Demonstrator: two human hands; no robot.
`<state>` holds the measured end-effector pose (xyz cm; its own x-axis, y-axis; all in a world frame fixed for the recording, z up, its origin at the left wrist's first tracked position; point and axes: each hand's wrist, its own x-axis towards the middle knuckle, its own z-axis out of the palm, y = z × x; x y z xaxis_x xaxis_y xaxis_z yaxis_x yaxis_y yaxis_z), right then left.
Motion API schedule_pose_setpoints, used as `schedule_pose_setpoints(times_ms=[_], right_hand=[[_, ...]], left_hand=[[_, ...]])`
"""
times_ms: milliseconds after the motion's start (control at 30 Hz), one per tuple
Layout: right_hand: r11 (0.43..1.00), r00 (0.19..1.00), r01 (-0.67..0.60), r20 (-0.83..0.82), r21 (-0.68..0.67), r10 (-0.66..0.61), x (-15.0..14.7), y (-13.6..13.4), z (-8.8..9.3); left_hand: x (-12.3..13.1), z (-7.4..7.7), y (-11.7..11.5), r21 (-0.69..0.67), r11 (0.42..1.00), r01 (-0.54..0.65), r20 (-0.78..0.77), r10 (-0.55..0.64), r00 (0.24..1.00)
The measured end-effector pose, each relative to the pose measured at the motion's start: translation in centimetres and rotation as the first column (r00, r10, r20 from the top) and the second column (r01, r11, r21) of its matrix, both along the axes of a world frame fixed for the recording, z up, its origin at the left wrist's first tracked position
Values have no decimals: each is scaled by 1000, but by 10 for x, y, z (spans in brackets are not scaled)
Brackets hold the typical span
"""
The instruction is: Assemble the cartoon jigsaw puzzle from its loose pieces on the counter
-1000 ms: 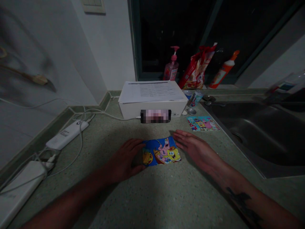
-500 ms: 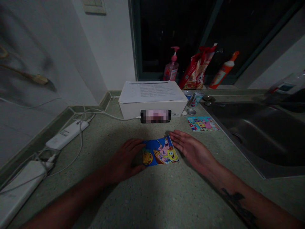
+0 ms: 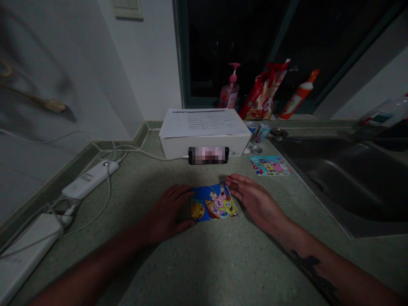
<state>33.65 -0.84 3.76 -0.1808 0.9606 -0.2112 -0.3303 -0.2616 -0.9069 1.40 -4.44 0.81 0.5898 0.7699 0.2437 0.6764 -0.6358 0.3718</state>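
A blue cartoon picture (image 3: pixel 213 203) lies on the speckled green counter (image 3: pixel 204 259) between my hands. My left hand (image 3: pixel 167 214) rests at its left edge, with thumb and fingers apart. Along the right edge is my right hand (image 3: pixel 250 195), palm turned inward and fingers stretched out, the fingertips at the upper right corner. Neither hand is closed around anything. Farther right, a second cartoon picture (image 3: pixel 271 165) in light blue and pink lies flat near the sink.
Behind the pictures, a phone (image 3: pixel 208 155) leans on a white box (image 3: pixel 204 142) topped with paper. A can (image 3: pixel 261 132) is beside the box. Power banks (image 3: pixel 91 178) and cables lie left; a metal sink (image 3: pixel 344 178) is right. A pump bottle (image 3: pixel 228 91) stands behind.
The blue picture's upper right corner sits slightly lower and its right side looks flatter. My right hand has shifted slightly left; my left hand has barely moved.
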Motion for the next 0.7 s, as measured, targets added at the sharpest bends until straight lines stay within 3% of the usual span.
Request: schedule_pose_setpoints(times_ms=[167,400,700], right_hand=[[1000,999,23,35,0,-23,3,2,2],[991,998,54,-18,-122,-57,7,7,-7],[998,962,-41,268,-53,54,4,3,-14]], left_hand=[[0,1,0,-6,1000,-1,2,1,1000],[1,4,-1,-27,1000,-3,-15,3,1000],[0,0,-1,-16,1000,-1,-5,1,1000]])
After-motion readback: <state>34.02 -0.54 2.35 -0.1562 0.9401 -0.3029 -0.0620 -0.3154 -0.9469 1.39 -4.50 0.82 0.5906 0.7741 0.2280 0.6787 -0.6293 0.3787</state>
